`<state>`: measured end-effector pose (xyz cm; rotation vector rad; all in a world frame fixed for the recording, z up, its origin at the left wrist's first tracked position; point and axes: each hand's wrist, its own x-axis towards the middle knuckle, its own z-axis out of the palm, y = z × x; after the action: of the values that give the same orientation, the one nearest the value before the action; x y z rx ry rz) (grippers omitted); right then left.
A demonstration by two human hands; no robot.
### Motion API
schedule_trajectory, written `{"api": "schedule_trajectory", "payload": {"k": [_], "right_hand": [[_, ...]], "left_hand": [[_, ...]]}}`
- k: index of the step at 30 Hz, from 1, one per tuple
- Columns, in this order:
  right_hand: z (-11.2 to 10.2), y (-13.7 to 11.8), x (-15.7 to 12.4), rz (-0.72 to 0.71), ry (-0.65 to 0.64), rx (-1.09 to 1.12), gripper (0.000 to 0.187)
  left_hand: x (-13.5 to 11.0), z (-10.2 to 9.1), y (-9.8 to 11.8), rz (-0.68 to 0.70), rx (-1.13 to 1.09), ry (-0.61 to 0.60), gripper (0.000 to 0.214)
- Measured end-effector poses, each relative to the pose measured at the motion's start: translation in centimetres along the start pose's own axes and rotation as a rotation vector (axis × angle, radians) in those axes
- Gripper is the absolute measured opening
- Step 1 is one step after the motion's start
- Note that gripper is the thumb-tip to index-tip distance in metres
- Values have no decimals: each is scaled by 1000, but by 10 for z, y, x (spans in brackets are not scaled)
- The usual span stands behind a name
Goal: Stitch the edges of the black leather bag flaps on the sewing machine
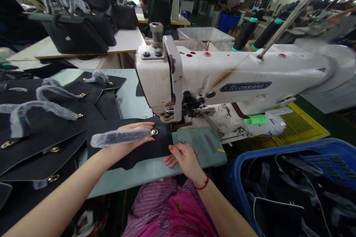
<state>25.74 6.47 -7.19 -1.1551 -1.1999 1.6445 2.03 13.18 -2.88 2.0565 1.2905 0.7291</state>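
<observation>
A black leather bag panel [144, 148] lies on the pale green sewing table [133, 100], its edge under the needle of a white sewing machine [222, 77]. The panel carries a plastic-wrapped handle [119, 137] with a gold ring. My left hand [128, 137] lies flat on the panel with fingers stretched out beside that handle. My right hand [182, 155] rests on the panel's near right edge, fingers pressed down against it, close to the presser foot.
Several black panels with wrapped handles [44, 126] are stacked at the left. A blue crate [294, 181] with black pieces stands at the right. Finished black bags [72, 29] sit on a far table. A person in black [158, 0] stands behind the machine.
</observation>
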Motion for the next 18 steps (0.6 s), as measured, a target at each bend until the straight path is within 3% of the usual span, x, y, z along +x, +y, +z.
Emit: {"api": "schedule_trajectory", "payload": {"k": [7,13,18], "right_hand": [[1,11,1,-105,116,-157,55],[-3,13,2,-84,79,-178,54],[-3,11,3,-76,70,-145,54]], "left_hand": [[0,1,-1,377,409,44,36],[2,-1,13,390,445,52,44],[3,-1,13,378,447,38,46]]}}
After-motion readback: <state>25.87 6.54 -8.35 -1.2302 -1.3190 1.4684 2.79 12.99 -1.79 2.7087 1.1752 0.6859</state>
